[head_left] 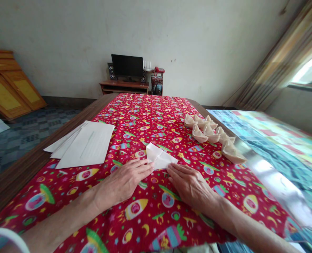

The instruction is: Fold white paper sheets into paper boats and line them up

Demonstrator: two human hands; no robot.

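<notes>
A small folded piece of white paper (159,158) lies on the red patterned cloth in front of me, a crease running across it and its top left corner pointing up. My left hand (131,177) lies low on the cloth, fingers stretched out, the fingertips touching the paper's left edge. At the paper's right corner rest the outstretched fingertips of my right hand (187,181). Both thumbs are mostly hidden. To the right stand several folded paper shapes (207,130) with pointed ends, beige and set close together. A fanned stack of white paper sheets (88,144) is on the left.
The red cloth (156,196) covers most of a brown wooden table (66,137). Beyond its far end stand a monitor (127,66) and speakers on a small desk (124,85). A bed-like surface with a patterned cover (284,130) adjoins the right side. A wooden cabinet (11,88) stands left.
</notes>
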